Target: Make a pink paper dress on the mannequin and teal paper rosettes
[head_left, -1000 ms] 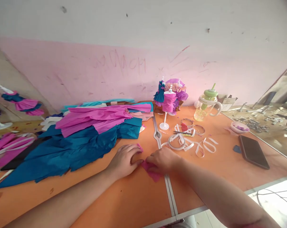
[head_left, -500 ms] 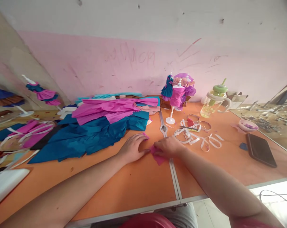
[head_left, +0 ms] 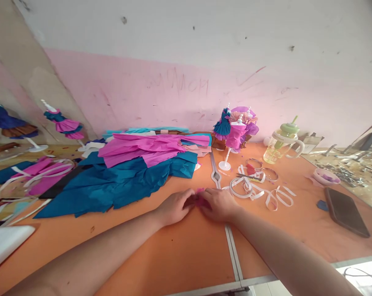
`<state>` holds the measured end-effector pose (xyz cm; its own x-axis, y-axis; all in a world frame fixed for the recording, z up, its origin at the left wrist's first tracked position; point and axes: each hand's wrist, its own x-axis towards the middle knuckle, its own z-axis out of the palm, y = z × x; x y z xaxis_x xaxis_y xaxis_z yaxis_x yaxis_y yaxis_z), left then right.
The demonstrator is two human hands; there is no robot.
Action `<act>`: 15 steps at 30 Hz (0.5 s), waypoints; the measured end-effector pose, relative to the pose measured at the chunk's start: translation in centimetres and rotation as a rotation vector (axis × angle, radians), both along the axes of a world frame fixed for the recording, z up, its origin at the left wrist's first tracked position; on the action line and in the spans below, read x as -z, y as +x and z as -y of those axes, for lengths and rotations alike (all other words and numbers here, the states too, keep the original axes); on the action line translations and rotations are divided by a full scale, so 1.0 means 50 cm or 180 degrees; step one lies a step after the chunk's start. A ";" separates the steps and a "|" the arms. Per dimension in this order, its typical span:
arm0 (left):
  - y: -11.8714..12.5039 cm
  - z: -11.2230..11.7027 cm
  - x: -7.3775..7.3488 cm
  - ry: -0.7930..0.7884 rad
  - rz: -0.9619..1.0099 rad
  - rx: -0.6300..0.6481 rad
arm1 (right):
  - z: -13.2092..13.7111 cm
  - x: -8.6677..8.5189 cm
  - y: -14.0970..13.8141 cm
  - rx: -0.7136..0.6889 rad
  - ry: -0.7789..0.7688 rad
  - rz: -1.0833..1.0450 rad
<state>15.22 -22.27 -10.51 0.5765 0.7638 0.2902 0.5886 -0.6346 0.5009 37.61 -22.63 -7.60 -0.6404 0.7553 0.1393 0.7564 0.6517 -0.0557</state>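
Left hand (head_left: pixel 173 207) | right hand (head_left: pixel 219 204) | both pinch the pink crepe-paper piece (head_left: pixel 200 200) on the table (head_left: pixel 180 255) | risk: thin paper may tear if fingertips pull apart.

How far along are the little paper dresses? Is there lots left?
Done, it seems: several little dress stands by the wall wear paper dresses. In hand: the left hand and right hand pinch a small pink paper piece together on the table. Left, probably: big teal and magenta paper sheets lie piled beside them.
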 end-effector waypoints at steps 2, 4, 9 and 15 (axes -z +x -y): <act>-0.002 0.001 -0.001 -0.0076 0.0043 0.0007 | -0.001 0.004 0.000 -0.0034 -0.0062 -0.0083; -0.002 0.002 -0.001 -0.0157 0.0078 0.0050 | -0.004 0.009 -0.003 0.0069 -0.0086 -0.0075; -0.001 0.010 -0.003 -0.0319 0.0286 0.0316 | -0.015 0.011 0.007 0.0413 0.0002 -0.0029; -0.001 0.011 -0.008 -0.0143 0.0105 0.0457 | -0.077 -0.038 0.152 0.1512 0.0483 -0.0194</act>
